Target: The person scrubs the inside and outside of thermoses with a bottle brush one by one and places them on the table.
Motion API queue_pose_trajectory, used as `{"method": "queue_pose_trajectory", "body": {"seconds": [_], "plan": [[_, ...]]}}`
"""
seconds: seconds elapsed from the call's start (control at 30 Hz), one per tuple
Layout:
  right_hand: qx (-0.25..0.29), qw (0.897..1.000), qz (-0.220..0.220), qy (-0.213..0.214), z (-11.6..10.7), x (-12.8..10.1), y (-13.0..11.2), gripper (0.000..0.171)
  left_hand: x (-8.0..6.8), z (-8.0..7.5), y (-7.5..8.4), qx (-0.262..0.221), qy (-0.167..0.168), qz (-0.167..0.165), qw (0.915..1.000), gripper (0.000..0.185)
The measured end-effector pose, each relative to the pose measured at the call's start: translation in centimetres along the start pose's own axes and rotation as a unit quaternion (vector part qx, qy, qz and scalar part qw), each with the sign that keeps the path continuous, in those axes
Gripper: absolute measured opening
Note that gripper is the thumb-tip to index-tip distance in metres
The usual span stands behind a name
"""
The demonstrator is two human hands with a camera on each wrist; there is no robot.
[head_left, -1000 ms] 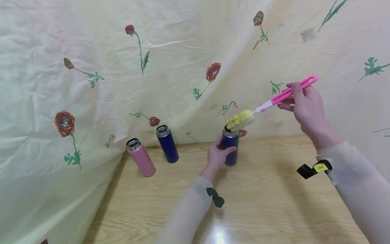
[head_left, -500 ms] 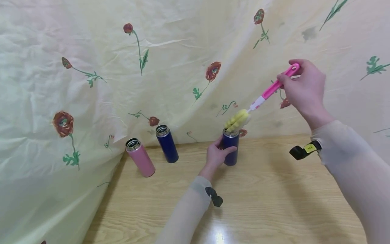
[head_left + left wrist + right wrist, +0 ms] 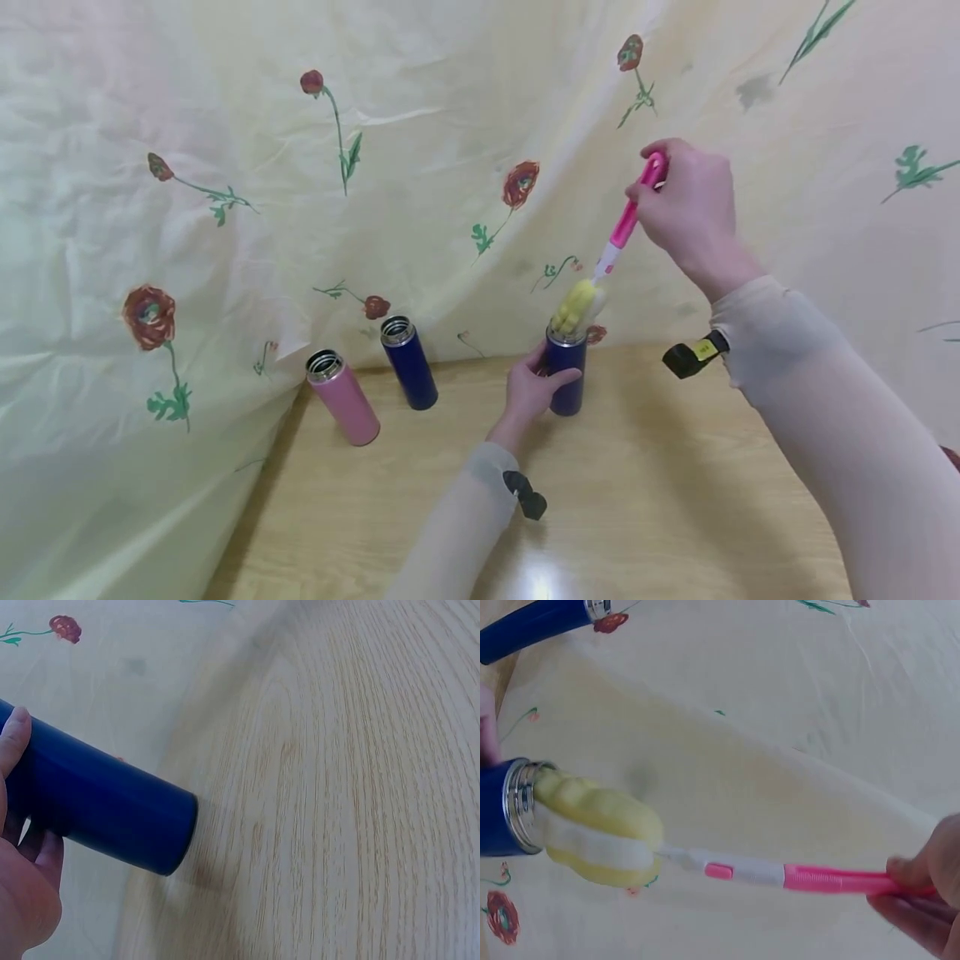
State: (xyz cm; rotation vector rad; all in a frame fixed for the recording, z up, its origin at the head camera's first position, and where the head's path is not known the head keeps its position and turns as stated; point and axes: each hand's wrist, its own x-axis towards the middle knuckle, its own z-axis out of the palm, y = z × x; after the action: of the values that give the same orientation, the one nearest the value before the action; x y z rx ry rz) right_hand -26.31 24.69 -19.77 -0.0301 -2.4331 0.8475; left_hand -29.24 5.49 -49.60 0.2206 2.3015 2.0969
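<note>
My left hand (image 3: 529, 390) grips a dark blue bottle (image 3: 566, 379) that stands uncapped on the table; in the left wrist view its thumb and fingers wrap the bottle's side (image 3: 112, 799). High at the right, my right hand (image 3: 688, 200) pinches the pink handle end of a bottle brush (image 3: 627, 223). The brush slants down to the left. Its yellow and white sponge head (image 3: 600, 829) has its tip in the bottle's steel mouth (image 3: 523, 806), while most of the sponge bulges outside the rim.
To the left stand a second open blue bottle (image 3: 409, 364) and an open pink bottle (image 3: 343, 398). Behind them hangs a cream cloth (image 3: 420, 208) with printed flowers, meeting the back of the wooden table (image 3: 600, 500).
My right hand has moved left and up, its hold shifting to the handle's end. The brush is now steeper, its sponge tip lower in the bottle mouth. The left hand keeps its grip.
</note>
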Motion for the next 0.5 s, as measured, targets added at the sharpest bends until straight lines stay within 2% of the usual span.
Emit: {"method": "queue_pose_trajectory", "body": {"seconds": [0.07, 0.17, 0.27, 0.33, 0.43, 0.5], "plan": [[0.029, 1.000, -0.005, 0.002, 0.2, -0.1, 0.5, 0.050, -0.2, 0.0, -0.3, 0.002, -0.002, -0.001, 1.0000, 0.081], [0.114, 0.993, 0.017, -0.008, 0.3, -0.2, 2.0, 0.054, -0.3, 0.0, -0.3, 0.001, 0.003, -0.010, 0.9999, 0.081], [0.223, 0.972, 0.056, -0.037, 0.0, -0.1, 3.7, 0.052, -0.3, -0.1, -0.1, 0.003, 0.008, -0.015, 0.9999, 0.082], [0.277, 0.956, 0.073, -0.059, -0.3, -0.2, 4.8, 0.048, -0.2, -0.1, 0.1, 0.005, 0.008, -0.015, 0.9998, 0.082], [0.316, 0.942, 0.072, -0.089, -0.6, -0.3, 6.0, 0.041, 0.0, 0.0, 0.2, 0.008, 0.005, -0.013, 0.9999, 0.083], [0.312, 0.941, 0.069, -0.108, -0.8, -0.5, 6.3, 0.040, 0.0, 0.0, 0.2, 0.010, 0.003, -0.013, 0.9999, 0.083]]}}
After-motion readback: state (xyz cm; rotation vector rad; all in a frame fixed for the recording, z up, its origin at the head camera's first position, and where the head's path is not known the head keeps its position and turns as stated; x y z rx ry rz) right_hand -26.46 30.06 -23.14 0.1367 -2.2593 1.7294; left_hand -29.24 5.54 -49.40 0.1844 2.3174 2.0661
